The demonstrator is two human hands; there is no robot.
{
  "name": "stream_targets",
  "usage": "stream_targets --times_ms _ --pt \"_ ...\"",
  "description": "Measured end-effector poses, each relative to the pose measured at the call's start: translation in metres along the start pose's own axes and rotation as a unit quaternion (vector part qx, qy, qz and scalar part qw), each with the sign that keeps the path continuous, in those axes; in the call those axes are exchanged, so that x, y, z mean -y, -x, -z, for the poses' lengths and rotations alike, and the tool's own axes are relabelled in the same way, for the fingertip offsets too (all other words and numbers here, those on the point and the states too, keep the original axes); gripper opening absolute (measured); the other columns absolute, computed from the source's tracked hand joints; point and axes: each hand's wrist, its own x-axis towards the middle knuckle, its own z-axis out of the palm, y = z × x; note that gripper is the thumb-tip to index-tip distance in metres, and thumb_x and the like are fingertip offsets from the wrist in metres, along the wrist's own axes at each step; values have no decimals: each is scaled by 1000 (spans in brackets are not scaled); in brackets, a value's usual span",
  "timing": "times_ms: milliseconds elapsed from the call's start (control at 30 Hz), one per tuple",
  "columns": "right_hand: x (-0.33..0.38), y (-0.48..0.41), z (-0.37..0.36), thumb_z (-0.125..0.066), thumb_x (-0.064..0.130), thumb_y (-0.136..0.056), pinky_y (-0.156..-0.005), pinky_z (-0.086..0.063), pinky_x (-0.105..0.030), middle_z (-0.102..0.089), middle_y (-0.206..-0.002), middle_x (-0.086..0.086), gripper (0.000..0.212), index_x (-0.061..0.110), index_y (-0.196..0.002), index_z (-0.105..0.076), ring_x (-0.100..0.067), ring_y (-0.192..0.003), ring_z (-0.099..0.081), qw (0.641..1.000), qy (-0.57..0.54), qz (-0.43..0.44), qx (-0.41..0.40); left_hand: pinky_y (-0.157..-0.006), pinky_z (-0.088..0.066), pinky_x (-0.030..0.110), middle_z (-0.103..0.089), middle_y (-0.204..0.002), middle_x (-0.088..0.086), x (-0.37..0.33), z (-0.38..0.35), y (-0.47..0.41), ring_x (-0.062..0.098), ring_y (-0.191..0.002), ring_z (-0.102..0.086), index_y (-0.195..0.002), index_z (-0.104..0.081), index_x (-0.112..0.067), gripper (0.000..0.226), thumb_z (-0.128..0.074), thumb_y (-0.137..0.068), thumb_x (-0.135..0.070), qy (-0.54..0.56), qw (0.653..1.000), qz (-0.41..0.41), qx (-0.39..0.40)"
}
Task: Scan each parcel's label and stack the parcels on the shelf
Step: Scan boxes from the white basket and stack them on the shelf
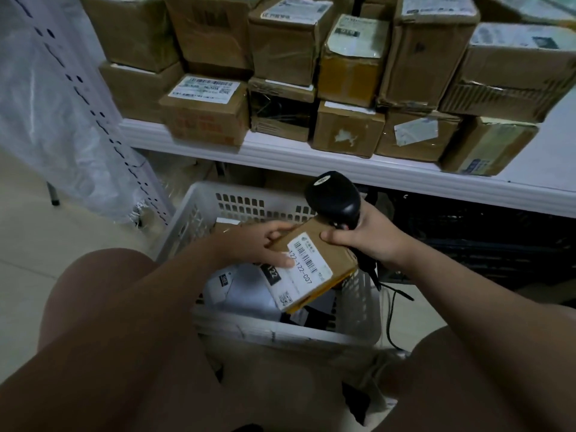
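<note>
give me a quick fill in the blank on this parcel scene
1. The right hand grips a black ____.
2. The left hand holds a parcel above the white ____.
3. The cardboard boxes are stacked on the ____.

Missing words: scanner; basket; shelf.

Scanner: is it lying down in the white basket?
No, the right hand grips the black scanner up above the white basket.
</note>
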Motion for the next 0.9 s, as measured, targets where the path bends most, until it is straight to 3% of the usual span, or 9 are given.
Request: stream_targets --times_ms 67,167,233,333,433,567,633,733,900 --pt "-2 -1 -3 -79 5 -78 -88 -52 -21 -67 -112 -2 58 10 -128 -52 -13 -104 -65 1000 8 5 -29 -85 -55 27 -69 -108 -6 4 -3 -2 10 -99 -68 -120 -52 -26 48 -76 -79 -16 22 1000 21 3" --pt "3 -1 -9 -78 9 -79 -80 -50 -13 -69 -102 4 44 13 -119 -60 -6 -94 -63 992 17 19 -123 -87 -54 37 -73 -101 6 20 2 -6 24 -96 -69 -110 -64 -11 30 -72 -84 -21 25 995 48 -90" --pt "11 3 -11 -77 14 -81 -72 -52 -18 -70 -90 4 29 15 -108 -67 -7 -82 -65 990 23 7 -141 -77 -56 34 -72 -104 14 35 5 -9 31 -99 -68 -107 -65 -1 29 -70 -86 -19 95 985 85 -120" --pt "21 13 -18 -72 18 -85 -54 -49 -32 -58 -62 -4 10 10 -88 -67 -21 -55 -58 993 8 -32 -113 -69 -56 29 -73 -100 15 52 1 -9 22 -87 -72 -106 -65 0 20 -64 -90 -11 227 954 88 -177" --pt "24 21 -30 -70 20 -87 -51 -48 -36 -55 -54 -10 18 3 -83 -64 -27 -46 -56 993 23 -62 -102 -86 -54 38 -71 -104 18 60 0 -9 23 -93 -70 -114 -61 0 24 -58 -94 -13 275 936 50 -214" --pt "25 24 -38 -70 23 -87 -50 -51 -39 -58 -53 -12 27 -2 -78 -64 -29 -46 -57 992 37 -74 -100 -74 -58 27 -68 -114 10 59 3 -9 21 -97 -68 -122 -58 -6 27 -56 -95 -11 305 918 32 -253" --pt "27 25 -38 -70 23 -87 -51 -51 -40 -59 -55 -14 28 -3 -79 -65 -31 -48 -58 992 35 -69 -99 -81 -57 33 -68 -114 12 59 5 -9 23 -99 -67 -122 -60 -4 30 -60 -93 -13 305 907 48 -285" --pt "30 26 -39 -70 20 -87 -52 -51 -39 -59 -56 -15 23 -1 -80 -66 -30 -48 -58 993 28 -66 -97 -97 -50 47 -71 -109 10 67 9 -12 26 -101 -68 -116 -65 -7 38 -71 -84 -27 276 907 66 -312" --pt "29 26 -39 -70 21 -87 -51 -51 -37 -60 -52 -9 20 12 -70 -64 -27 -46 -59 993 33 -59 -101 -95 -52 43 -72 -106 6 70 11 -12 22 -98 -69 -114 -66 -10 38 -72 -83 -32 238 907 81 -337"
